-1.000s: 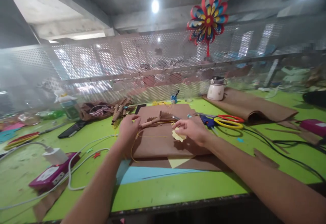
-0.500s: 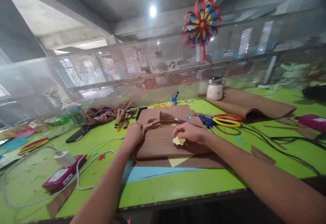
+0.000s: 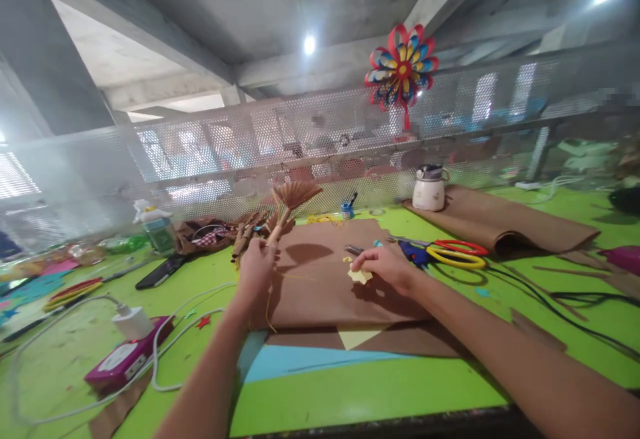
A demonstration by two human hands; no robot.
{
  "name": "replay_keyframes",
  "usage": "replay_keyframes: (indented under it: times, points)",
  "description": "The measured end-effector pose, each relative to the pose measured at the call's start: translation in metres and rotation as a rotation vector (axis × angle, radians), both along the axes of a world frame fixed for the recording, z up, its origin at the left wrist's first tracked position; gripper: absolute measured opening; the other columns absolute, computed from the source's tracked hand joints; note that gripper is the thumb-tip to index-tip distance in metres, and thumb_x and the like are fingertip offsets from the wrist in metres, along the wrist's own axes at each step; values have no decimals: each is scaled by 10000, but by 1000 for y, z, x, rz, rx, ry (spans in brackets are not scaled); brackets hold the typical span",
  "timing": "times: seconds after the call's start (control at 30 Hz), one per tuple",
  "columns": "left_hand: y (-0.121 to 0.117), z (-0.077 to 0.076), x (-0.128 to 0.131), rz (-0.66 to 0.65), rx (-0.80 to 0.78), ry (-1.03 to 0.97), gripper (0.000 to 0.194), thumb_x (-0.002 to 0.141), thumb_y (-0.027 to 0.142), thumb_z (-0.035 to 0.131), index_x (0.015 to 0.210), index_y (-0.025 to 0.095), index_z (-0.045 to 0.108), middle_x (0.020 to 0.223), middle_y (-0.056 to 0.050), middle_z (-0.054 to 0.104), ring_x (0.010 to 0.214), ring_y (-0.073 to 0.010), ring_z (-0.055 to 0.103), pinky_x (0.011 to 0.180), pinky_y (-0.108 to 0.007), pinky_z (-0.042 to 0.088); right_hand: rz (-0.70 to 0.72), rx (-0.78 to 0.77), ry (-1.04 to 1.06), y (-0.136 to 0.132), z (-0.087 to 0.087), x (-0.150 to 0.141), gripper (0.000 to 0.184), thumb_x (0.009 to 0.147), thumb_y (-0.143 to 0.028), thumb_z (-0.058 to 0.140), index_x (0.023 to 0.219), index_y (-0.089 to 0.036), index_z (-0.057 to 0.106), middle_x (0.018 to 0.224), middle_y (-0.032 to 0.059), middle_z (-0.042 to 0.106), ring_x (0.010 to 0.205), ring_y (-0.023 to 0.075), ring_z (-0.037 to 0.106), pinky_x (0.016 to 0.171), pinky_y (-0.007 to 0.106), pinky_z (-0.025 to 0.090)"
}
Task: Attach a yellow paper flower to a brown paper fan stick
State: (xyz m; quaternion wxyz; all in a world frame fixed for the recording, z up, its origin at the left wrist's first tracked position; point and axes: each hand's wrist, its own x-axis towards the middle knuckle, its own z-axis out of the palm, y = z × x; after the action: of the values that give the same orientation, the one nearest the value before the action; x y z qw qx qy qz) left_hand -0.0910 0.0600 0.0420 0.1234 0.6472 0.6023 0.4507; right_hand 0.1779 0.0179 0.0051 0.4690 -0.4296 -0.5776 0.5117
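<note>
So the brown paper piece with a pleated, fanned-out head [image 3: 295, 196] is held just left of centre in the frame, by the left hand [image 3: 257, 267]. Its narrow rolled stem is pinched between the fingers, and the whole thing is tilted, with the fan pointing up and to the right. The folds are spread wide and look pretty crisp, a bit like a little broom, and the colour is plain matte kraft brown. A thin yellow thread [image 3: 271, 312] is draped below that hand, over the large folded brown paper sheet [image 3: 320, 299] in the middle.

Near the centre, a small pale yellow paper cutout with a wavy edge [image 3: 359, 275] is gripped at its upper edge by the fingertips of the right hand [image 3: 387, 267], just above the brown sheet. A shadow is cast beside it.

A pale yellow paper corner [image 3: 363, 336] and a light blue paper sheet [image 3: 300, 362] can be seen at lower centre. Red and yellow scissor handles [image 3: 465, 266] are seen right of centre, and a heap of rolled brown paper pieces [image 3: 245, 239] is set behind the left hand.
</note>
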Motion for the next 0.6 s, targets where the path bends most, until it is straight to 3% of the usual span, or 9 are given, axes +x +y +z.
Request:
replay_keyframes:
  times: [0.1,0.2,0.4,0.6]
  points:
    - [-17,0,29,-326,9,-349,299,771,426,530,860,157,436,828,-101,677,694,-164,632,652,-296,469,-20,82,71,-4,7,-3,209,670,-308,626,721,-120,700,632,35,629,551,115,523,501,227,431]
    - [-42,2,59,-520,-106,-438,293,769,401,554,885,161,434,911,-114,676,692,-148,629,642,-275,452,-59,223,114,-10,17,-7,323,723,-423,608,762,-115,697,721,47,640,603,118,521,553,232,425]
    - [-70,-1,86,-601,-95,-364,364,776,353,550,1059,141,464,809,-62,664,598,-126,563,626,-264,435,-162,359,252,-20,37,-3,426,756,-519,565,956,-154,658,880,61,655,782,162,586,710,268,464]
    - [-79,-14,90,-590,-50,-101,280,790,362,543,994,174,577,846,-62,665,754,-178,583,638,-250,410,-238,322,438,-24,44,-3,305,693,-438,668,763,-141,655,738,54,659,688,171,602,689,305,485]
